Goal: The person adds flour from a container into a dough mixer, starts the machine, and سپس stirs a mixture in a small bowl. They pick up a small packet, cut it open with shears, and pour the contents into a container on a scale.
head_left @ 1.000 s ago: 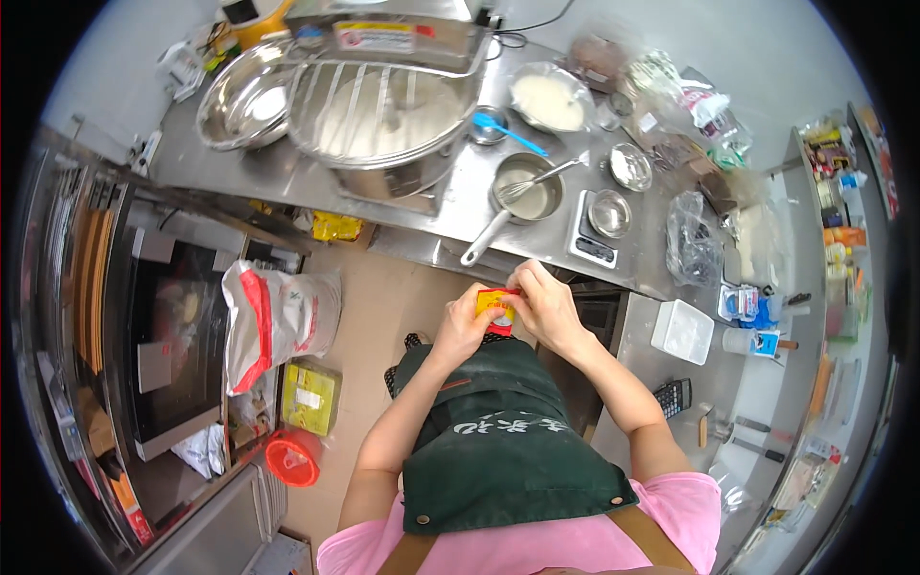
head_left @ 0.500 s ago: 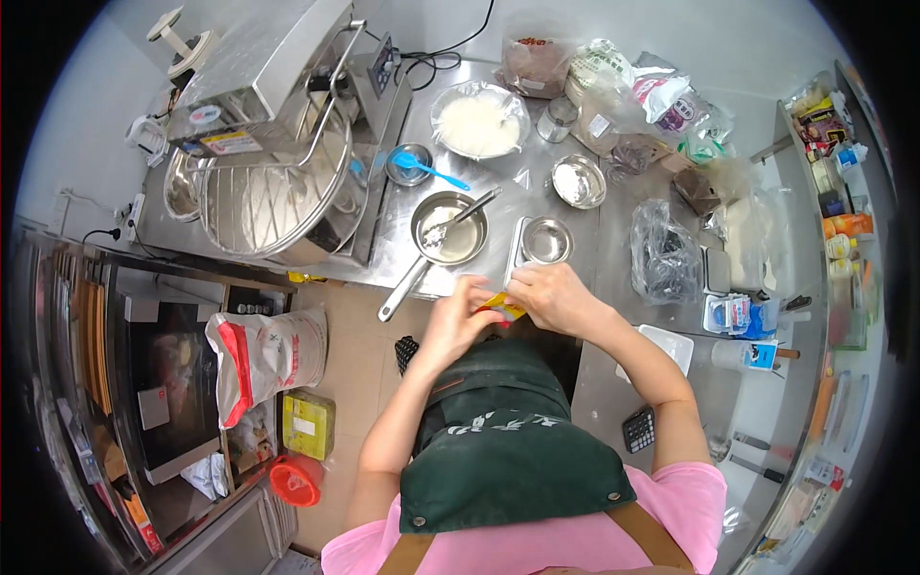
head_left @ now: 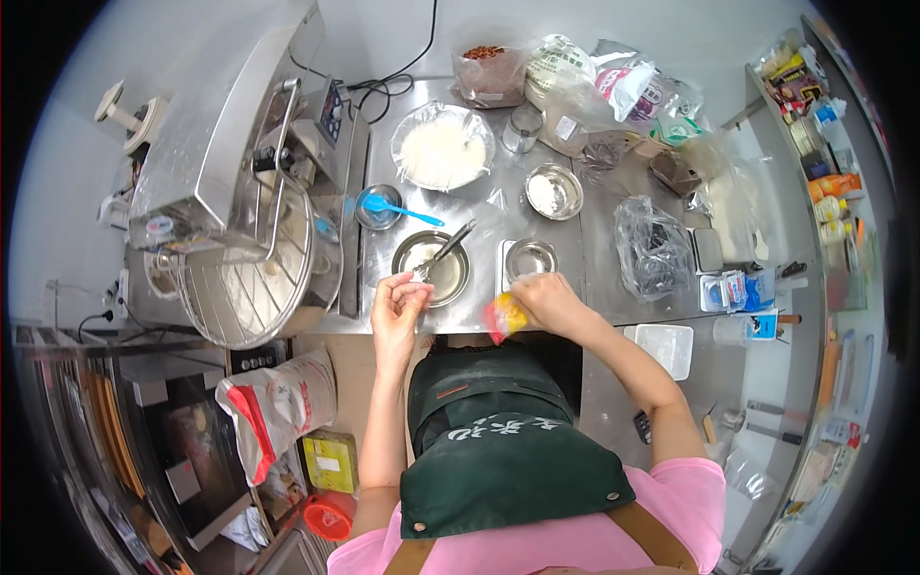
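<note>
My right hand [head_left: 548,303] grips a small yellow and red packet [head_left: 504,316] at the counter's front edge, close to a small metal bowl [head_left: 531,259] on a flat scale [head_left: 501,273]. The packet is smeared by motion. My left hand [head_left: 395,311] is raised over the near rim of a steel saucepan [head_left: 464,280]. Its fingers are curled together, and what they hold, if anything, I cannot make out. A dark-handled utensil [head_left: 456,240] leans in the saucepan. Left of it, a blue spatula [head_left: 414,214] rests across a small steel bowl [head_left: 375,218].
A large mixer with a wire guard [head_left: 244,278] stands at the left. Behind the saucepan sit a plastic-lined bowl of white food [head_left: 443,151] and a bowl of white powder [head_left: 553,193]. Several plastic bags [head_left: 561,72] crowd the back. A white tray [head_left: 663,351] lies at right.
My hands have moved apart: the left went leftward to the saucepan, while the right kept the packet. The view has shifted a little, too.
</note>
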Demonstrator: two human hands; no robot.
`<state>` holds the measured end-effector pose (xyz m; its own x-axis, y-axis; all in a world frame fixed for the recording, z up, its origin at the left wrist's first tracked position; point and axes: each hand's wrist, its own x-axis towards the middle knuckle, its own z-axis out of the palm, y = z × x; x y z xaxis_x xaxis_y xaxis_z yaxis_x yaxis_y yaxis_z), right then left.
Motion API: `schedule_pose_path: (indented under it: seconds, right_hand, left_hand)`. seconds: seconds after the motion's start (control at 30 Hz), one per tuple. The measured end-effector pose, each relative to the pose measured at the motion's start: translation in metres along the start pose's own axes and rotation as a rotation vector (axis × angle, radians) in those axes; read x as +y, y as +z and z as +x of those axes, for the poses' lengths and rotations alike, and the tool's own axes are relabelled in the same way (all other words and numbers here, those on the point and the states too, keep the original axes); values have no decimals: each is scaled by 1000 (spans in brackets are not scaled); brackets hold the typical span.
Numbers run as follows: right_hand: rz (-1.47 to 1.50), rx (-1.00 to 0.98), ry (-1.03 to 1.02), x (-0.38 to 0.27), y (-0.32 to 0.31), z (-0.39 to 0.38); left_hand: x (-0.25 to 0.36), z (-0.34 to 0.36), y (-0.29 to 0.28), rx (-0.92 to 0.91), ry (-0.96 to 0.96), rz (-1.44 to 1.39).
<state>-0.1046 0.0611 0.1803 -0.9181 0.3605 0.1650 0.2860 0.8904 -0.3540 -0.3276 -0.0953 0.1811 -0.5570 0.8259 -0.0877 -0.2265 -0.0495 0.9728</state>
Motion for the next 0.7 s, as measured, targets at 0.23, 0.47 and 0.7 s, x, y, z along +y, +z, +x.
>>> schedule_pose_path:
  seconds: [0.23, 0.47, 0.7]
  right_hand:
    - [32, -37, 94, -15, 2, 9]
    - [139, 203, 145, -35, -32, 13]
    - [123, 362, 271, -41, -31, -16]
  left_hand:
    - [4, 35, 5, -129, -6, 5]
    - [21, 53, 48, -683, 338, 477]
    - [-5, 46, 85, -805, 214, 543]
